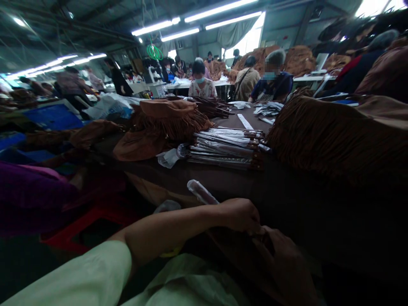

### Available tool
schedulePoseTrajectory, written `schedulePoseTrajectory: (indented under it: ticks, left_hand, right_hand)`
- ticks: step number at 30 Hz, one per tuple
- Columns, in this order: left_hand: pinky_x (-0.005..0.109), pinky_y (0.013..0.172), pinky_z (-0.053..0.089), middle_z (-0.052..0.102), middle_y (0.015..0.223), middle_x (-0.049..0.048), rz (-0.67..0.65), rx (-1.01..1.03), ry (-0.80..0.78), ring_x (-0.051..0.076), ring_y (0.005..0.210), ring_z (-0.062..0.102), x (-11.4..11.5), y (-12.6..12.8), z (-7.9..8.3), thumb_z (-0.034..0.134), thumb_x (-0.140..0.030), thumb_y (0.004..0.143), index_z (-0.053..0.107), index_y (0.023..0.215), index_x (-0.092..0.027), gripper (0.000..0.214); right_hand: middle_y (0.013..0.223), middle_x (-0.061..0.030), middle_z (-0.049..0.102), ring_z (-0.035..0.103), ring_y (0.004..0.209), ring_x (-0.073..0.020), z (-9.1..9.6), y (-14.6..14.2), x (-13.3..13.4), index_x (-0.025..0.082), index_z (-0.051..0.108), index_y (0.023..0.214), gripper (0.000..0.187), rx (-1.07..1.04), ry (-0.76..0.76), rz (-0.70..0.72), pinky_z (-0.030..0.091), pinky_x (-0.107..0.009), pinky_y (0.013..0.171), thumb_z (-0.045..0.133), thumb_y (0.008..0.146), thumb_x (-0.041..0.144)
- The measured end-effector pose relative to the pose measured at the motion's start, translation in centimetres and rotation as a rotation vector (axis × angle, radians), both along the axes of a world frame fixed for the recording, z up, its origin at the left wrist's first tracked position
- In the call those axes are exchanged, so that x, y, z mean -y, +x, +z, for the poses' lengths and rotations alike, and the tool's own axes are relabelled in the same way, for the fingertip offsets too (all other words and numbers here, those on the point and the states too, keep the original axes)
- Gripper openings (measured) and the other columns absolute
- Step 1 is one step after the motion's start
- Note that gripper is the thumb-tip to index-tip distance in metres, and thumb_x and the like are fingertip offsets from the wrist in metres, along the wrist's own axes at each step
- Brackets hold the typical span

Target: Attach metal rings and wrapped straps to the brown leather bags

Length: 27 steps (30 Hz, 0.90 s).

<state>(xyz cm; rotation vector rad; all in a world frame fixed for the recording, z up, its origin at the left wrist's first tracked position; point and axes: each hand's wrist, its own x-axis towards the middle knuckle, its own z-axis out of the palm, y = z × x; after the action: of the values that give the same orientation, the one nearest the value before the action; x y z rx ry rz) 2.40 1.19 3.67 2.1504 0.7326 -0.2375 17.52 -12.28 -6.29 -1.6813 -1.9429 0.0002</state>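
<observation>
Low in the view, my left hand (240,214) is closed, its fingertips pinched against those of my right hand (282,253). The right hand's fingers are also closed at this meeting point. What lies between the fingers is small, dark and mostly hidden. Under both hands hangs a dark brown piece of material (234,250), which I cannot name further. A plastic-wrapped strap (202,192) sticks out from behind my left wrist toward the table; whether the left hand grips it is hidden.
Several plastic-wrapped straps (223,146) lie stacked on the dark table (204,176). Fringed brown bags (168,117) are piled behind to the left, a larger fringed pile (338,136) to the right. A co-worker's purple sleeve (35,197) and a red stool (86,223) are at left.
</observation>
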Motion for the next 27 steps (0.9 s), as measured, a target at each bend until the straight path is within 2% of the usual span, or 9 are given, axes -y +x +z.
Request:
schedulePoseTrajectory:
  ticks: [3, 4, 6, 8, 10, 15, 19, 23, 27]
  left_hand:
    - [0.026, 0.060, 0.042, 0.071, 0.085, 0.0048, -0.075, -0.112, 0.250, 0.020, 0.077, 0.064, -0.4, 0.8, 2.2, 0.058, -0.056, 0.076, 0.072, 0.086, -0.020, 0.039]
    - [0.027, 0.060, 0.042, 0.071, 0.084, 0.0060, -0.128, -0.155, 0.264, 0.022, 0.078, 0.064, -0.5, 1.1, 2.7, 0.058, -0.056, 0.077, 0.071, 0.081, -0.019, 0.039]
    - [0.026, 0.060, 0.042, 0.069, 0.074, 0.0039, -0.234, -0.228, 0.116, 0.019, 0.070, 0.064, -0.6, 1.7, 3.5, 0.058, -0.045, 0.080, 0.068, 0.071, -0.018, 0.031]
    - [0.023, 0.058, 0.042, 0.066, 0.063, -0.0010, -0.267, -0.245, -0.095, 0.013, 0.059, 0.061, -0.5, 2.3, 3.8, 0.058, -0.032, 0.082, 0.065, 0.065, -0.017, 0.024]
    - [0.021, 0.055, 0.039, 0.064, 0.059, -0.0028, -0.221, -0.219, -0.143, 0.010, 0.054, 0.057, -0.4, 2.7, 3.7, 0.059, -0.030, 0.082, 0.064, 0.062, -0.017, 0.024]
    - [0.019, 0.050, 0.032, 0.067, 0.061, -0.0028, -0.156, -0.208, 0.054, 0.010, 0.056, 0.055, 0.1, 3.1, 3.2, 0.063, -0.037, 0.078, 0.068, 0.064, -0.019, 0.023]
    - [0.020, 0.049, 0.032, 0.068, 0.064, -0.0023, -0.135, -0.298, 0.147, 0.012, 0.058, 0.057, 0.5, 3.4, 3.5, 0.060, -0.041, 0.075, 0.068, 0.066, -0.021, 0.024]
    - [0.020, 0.050, 0.034, 0.068, 0.064, -0.0017, -0.107, -0.340, 0.197, 0.012, 0.057, 0.057, 0.7, 3.6, 3.9, 0.060, -0.040, 0.072, 0.068, 0.064, -0.021, 0.022]
    - [0.019, 0.050, 0.035, 0.068, 0.065, -0.0032, -0.094, -0.341, 0.133, 0.011, 0.062, 0.060, 0.5, 3.6, 3.7, 0.060, -0.041, 0.073, 0.070, 0.070, -0.023, 0.021]
  right_hand:
    - [0.096, -0.0108, 0.069, 0.068, 0.085, -0.0249, 0.2, 0.3, 0.1, 0.020, 0.056, 0.105, 0.039, -0.076, -0.033, -0.064, 0.054, -0.037, 0.072, 0.039, 0.093, 0.053]
    - [0.097, -0.0103, 0.069, 0.067, 0.087, -0.0247, 0.3, 0.4, 0.2, 0.021, 0.056, 0.106, 0.038, -0.110, -0.043, -0.079, 0.054, -0.037, 0.072, 0.040, 0.093, 0.052]
    - [0.101, -0.0092, 0.068, 0.067, 0.091, -0.0236, 0.6, 0.5, 0.3, 0.022, 0.055, 0.108, 0.034, -0.178, -0.075, -0.068, 0.054, -0.036, 0.075, 0.043, 0.093, 0.050]
    - [0.102, -0.0077, 0.068, 0.067, 0.090, -0.0218, 1.1, 0.6, 0.2, 0.024, 0.055, 0.109, 0.031, -0.234, -0.124, -0.054, 0.053, -0.034, 0.076, 0.045, 0.092, 0.047]
    - [0.097, -0.0066, 0.069, 0.067, 0.084, -0.0209, 1.6, 0.5, 0.0, 0.024, 0.057, 0.106, 0.027, -0.254, -0.181, -0.094, 0.052, -0.032, 0.070, 0.047, 0.091, 0.043]
    - [0.073, -0.0027, 0.067, 0.063, 0.064, -0.0200, 3.3, 0.4, -0.9, 0.023, 0.061, 0.080, 0.019, -0.182, -0.378, -0.205, 0.041, -0.028, 0.055, 0.050, 0.086, 0.038]
    - [0.069, -0.0010, 0.067, 0.062, 0.063, -0.0199, 4.4, 0.7, -1.5, 0.023, 0.060, 0.072, 0.021, -0.233, -0.522, -0.192, 0.034, -0.027, 0.053, 0.055, 0.082, 0.041]
    - [0.075, -0.0015, 0.067, 0.062, 0.068, -0.0196, 4.1, 1.3, -1.6, 0.023, 0.061, 0.080, 0.025, -0.307, -0.504, -0.019, 0.037, -0.027, 0.057, 0.051, 0.087, 0.044]
    - [0.085, -0.0024, 0.067, 0.062, 0.077, -0.0196, 3.2, 1.7, -1.0, 0.023, 0.061, 0.089, 0.023, -0.314, -0.425, 0.019, 0.041, -0.029, 0.066, 0.043, 0.092, 0.038]
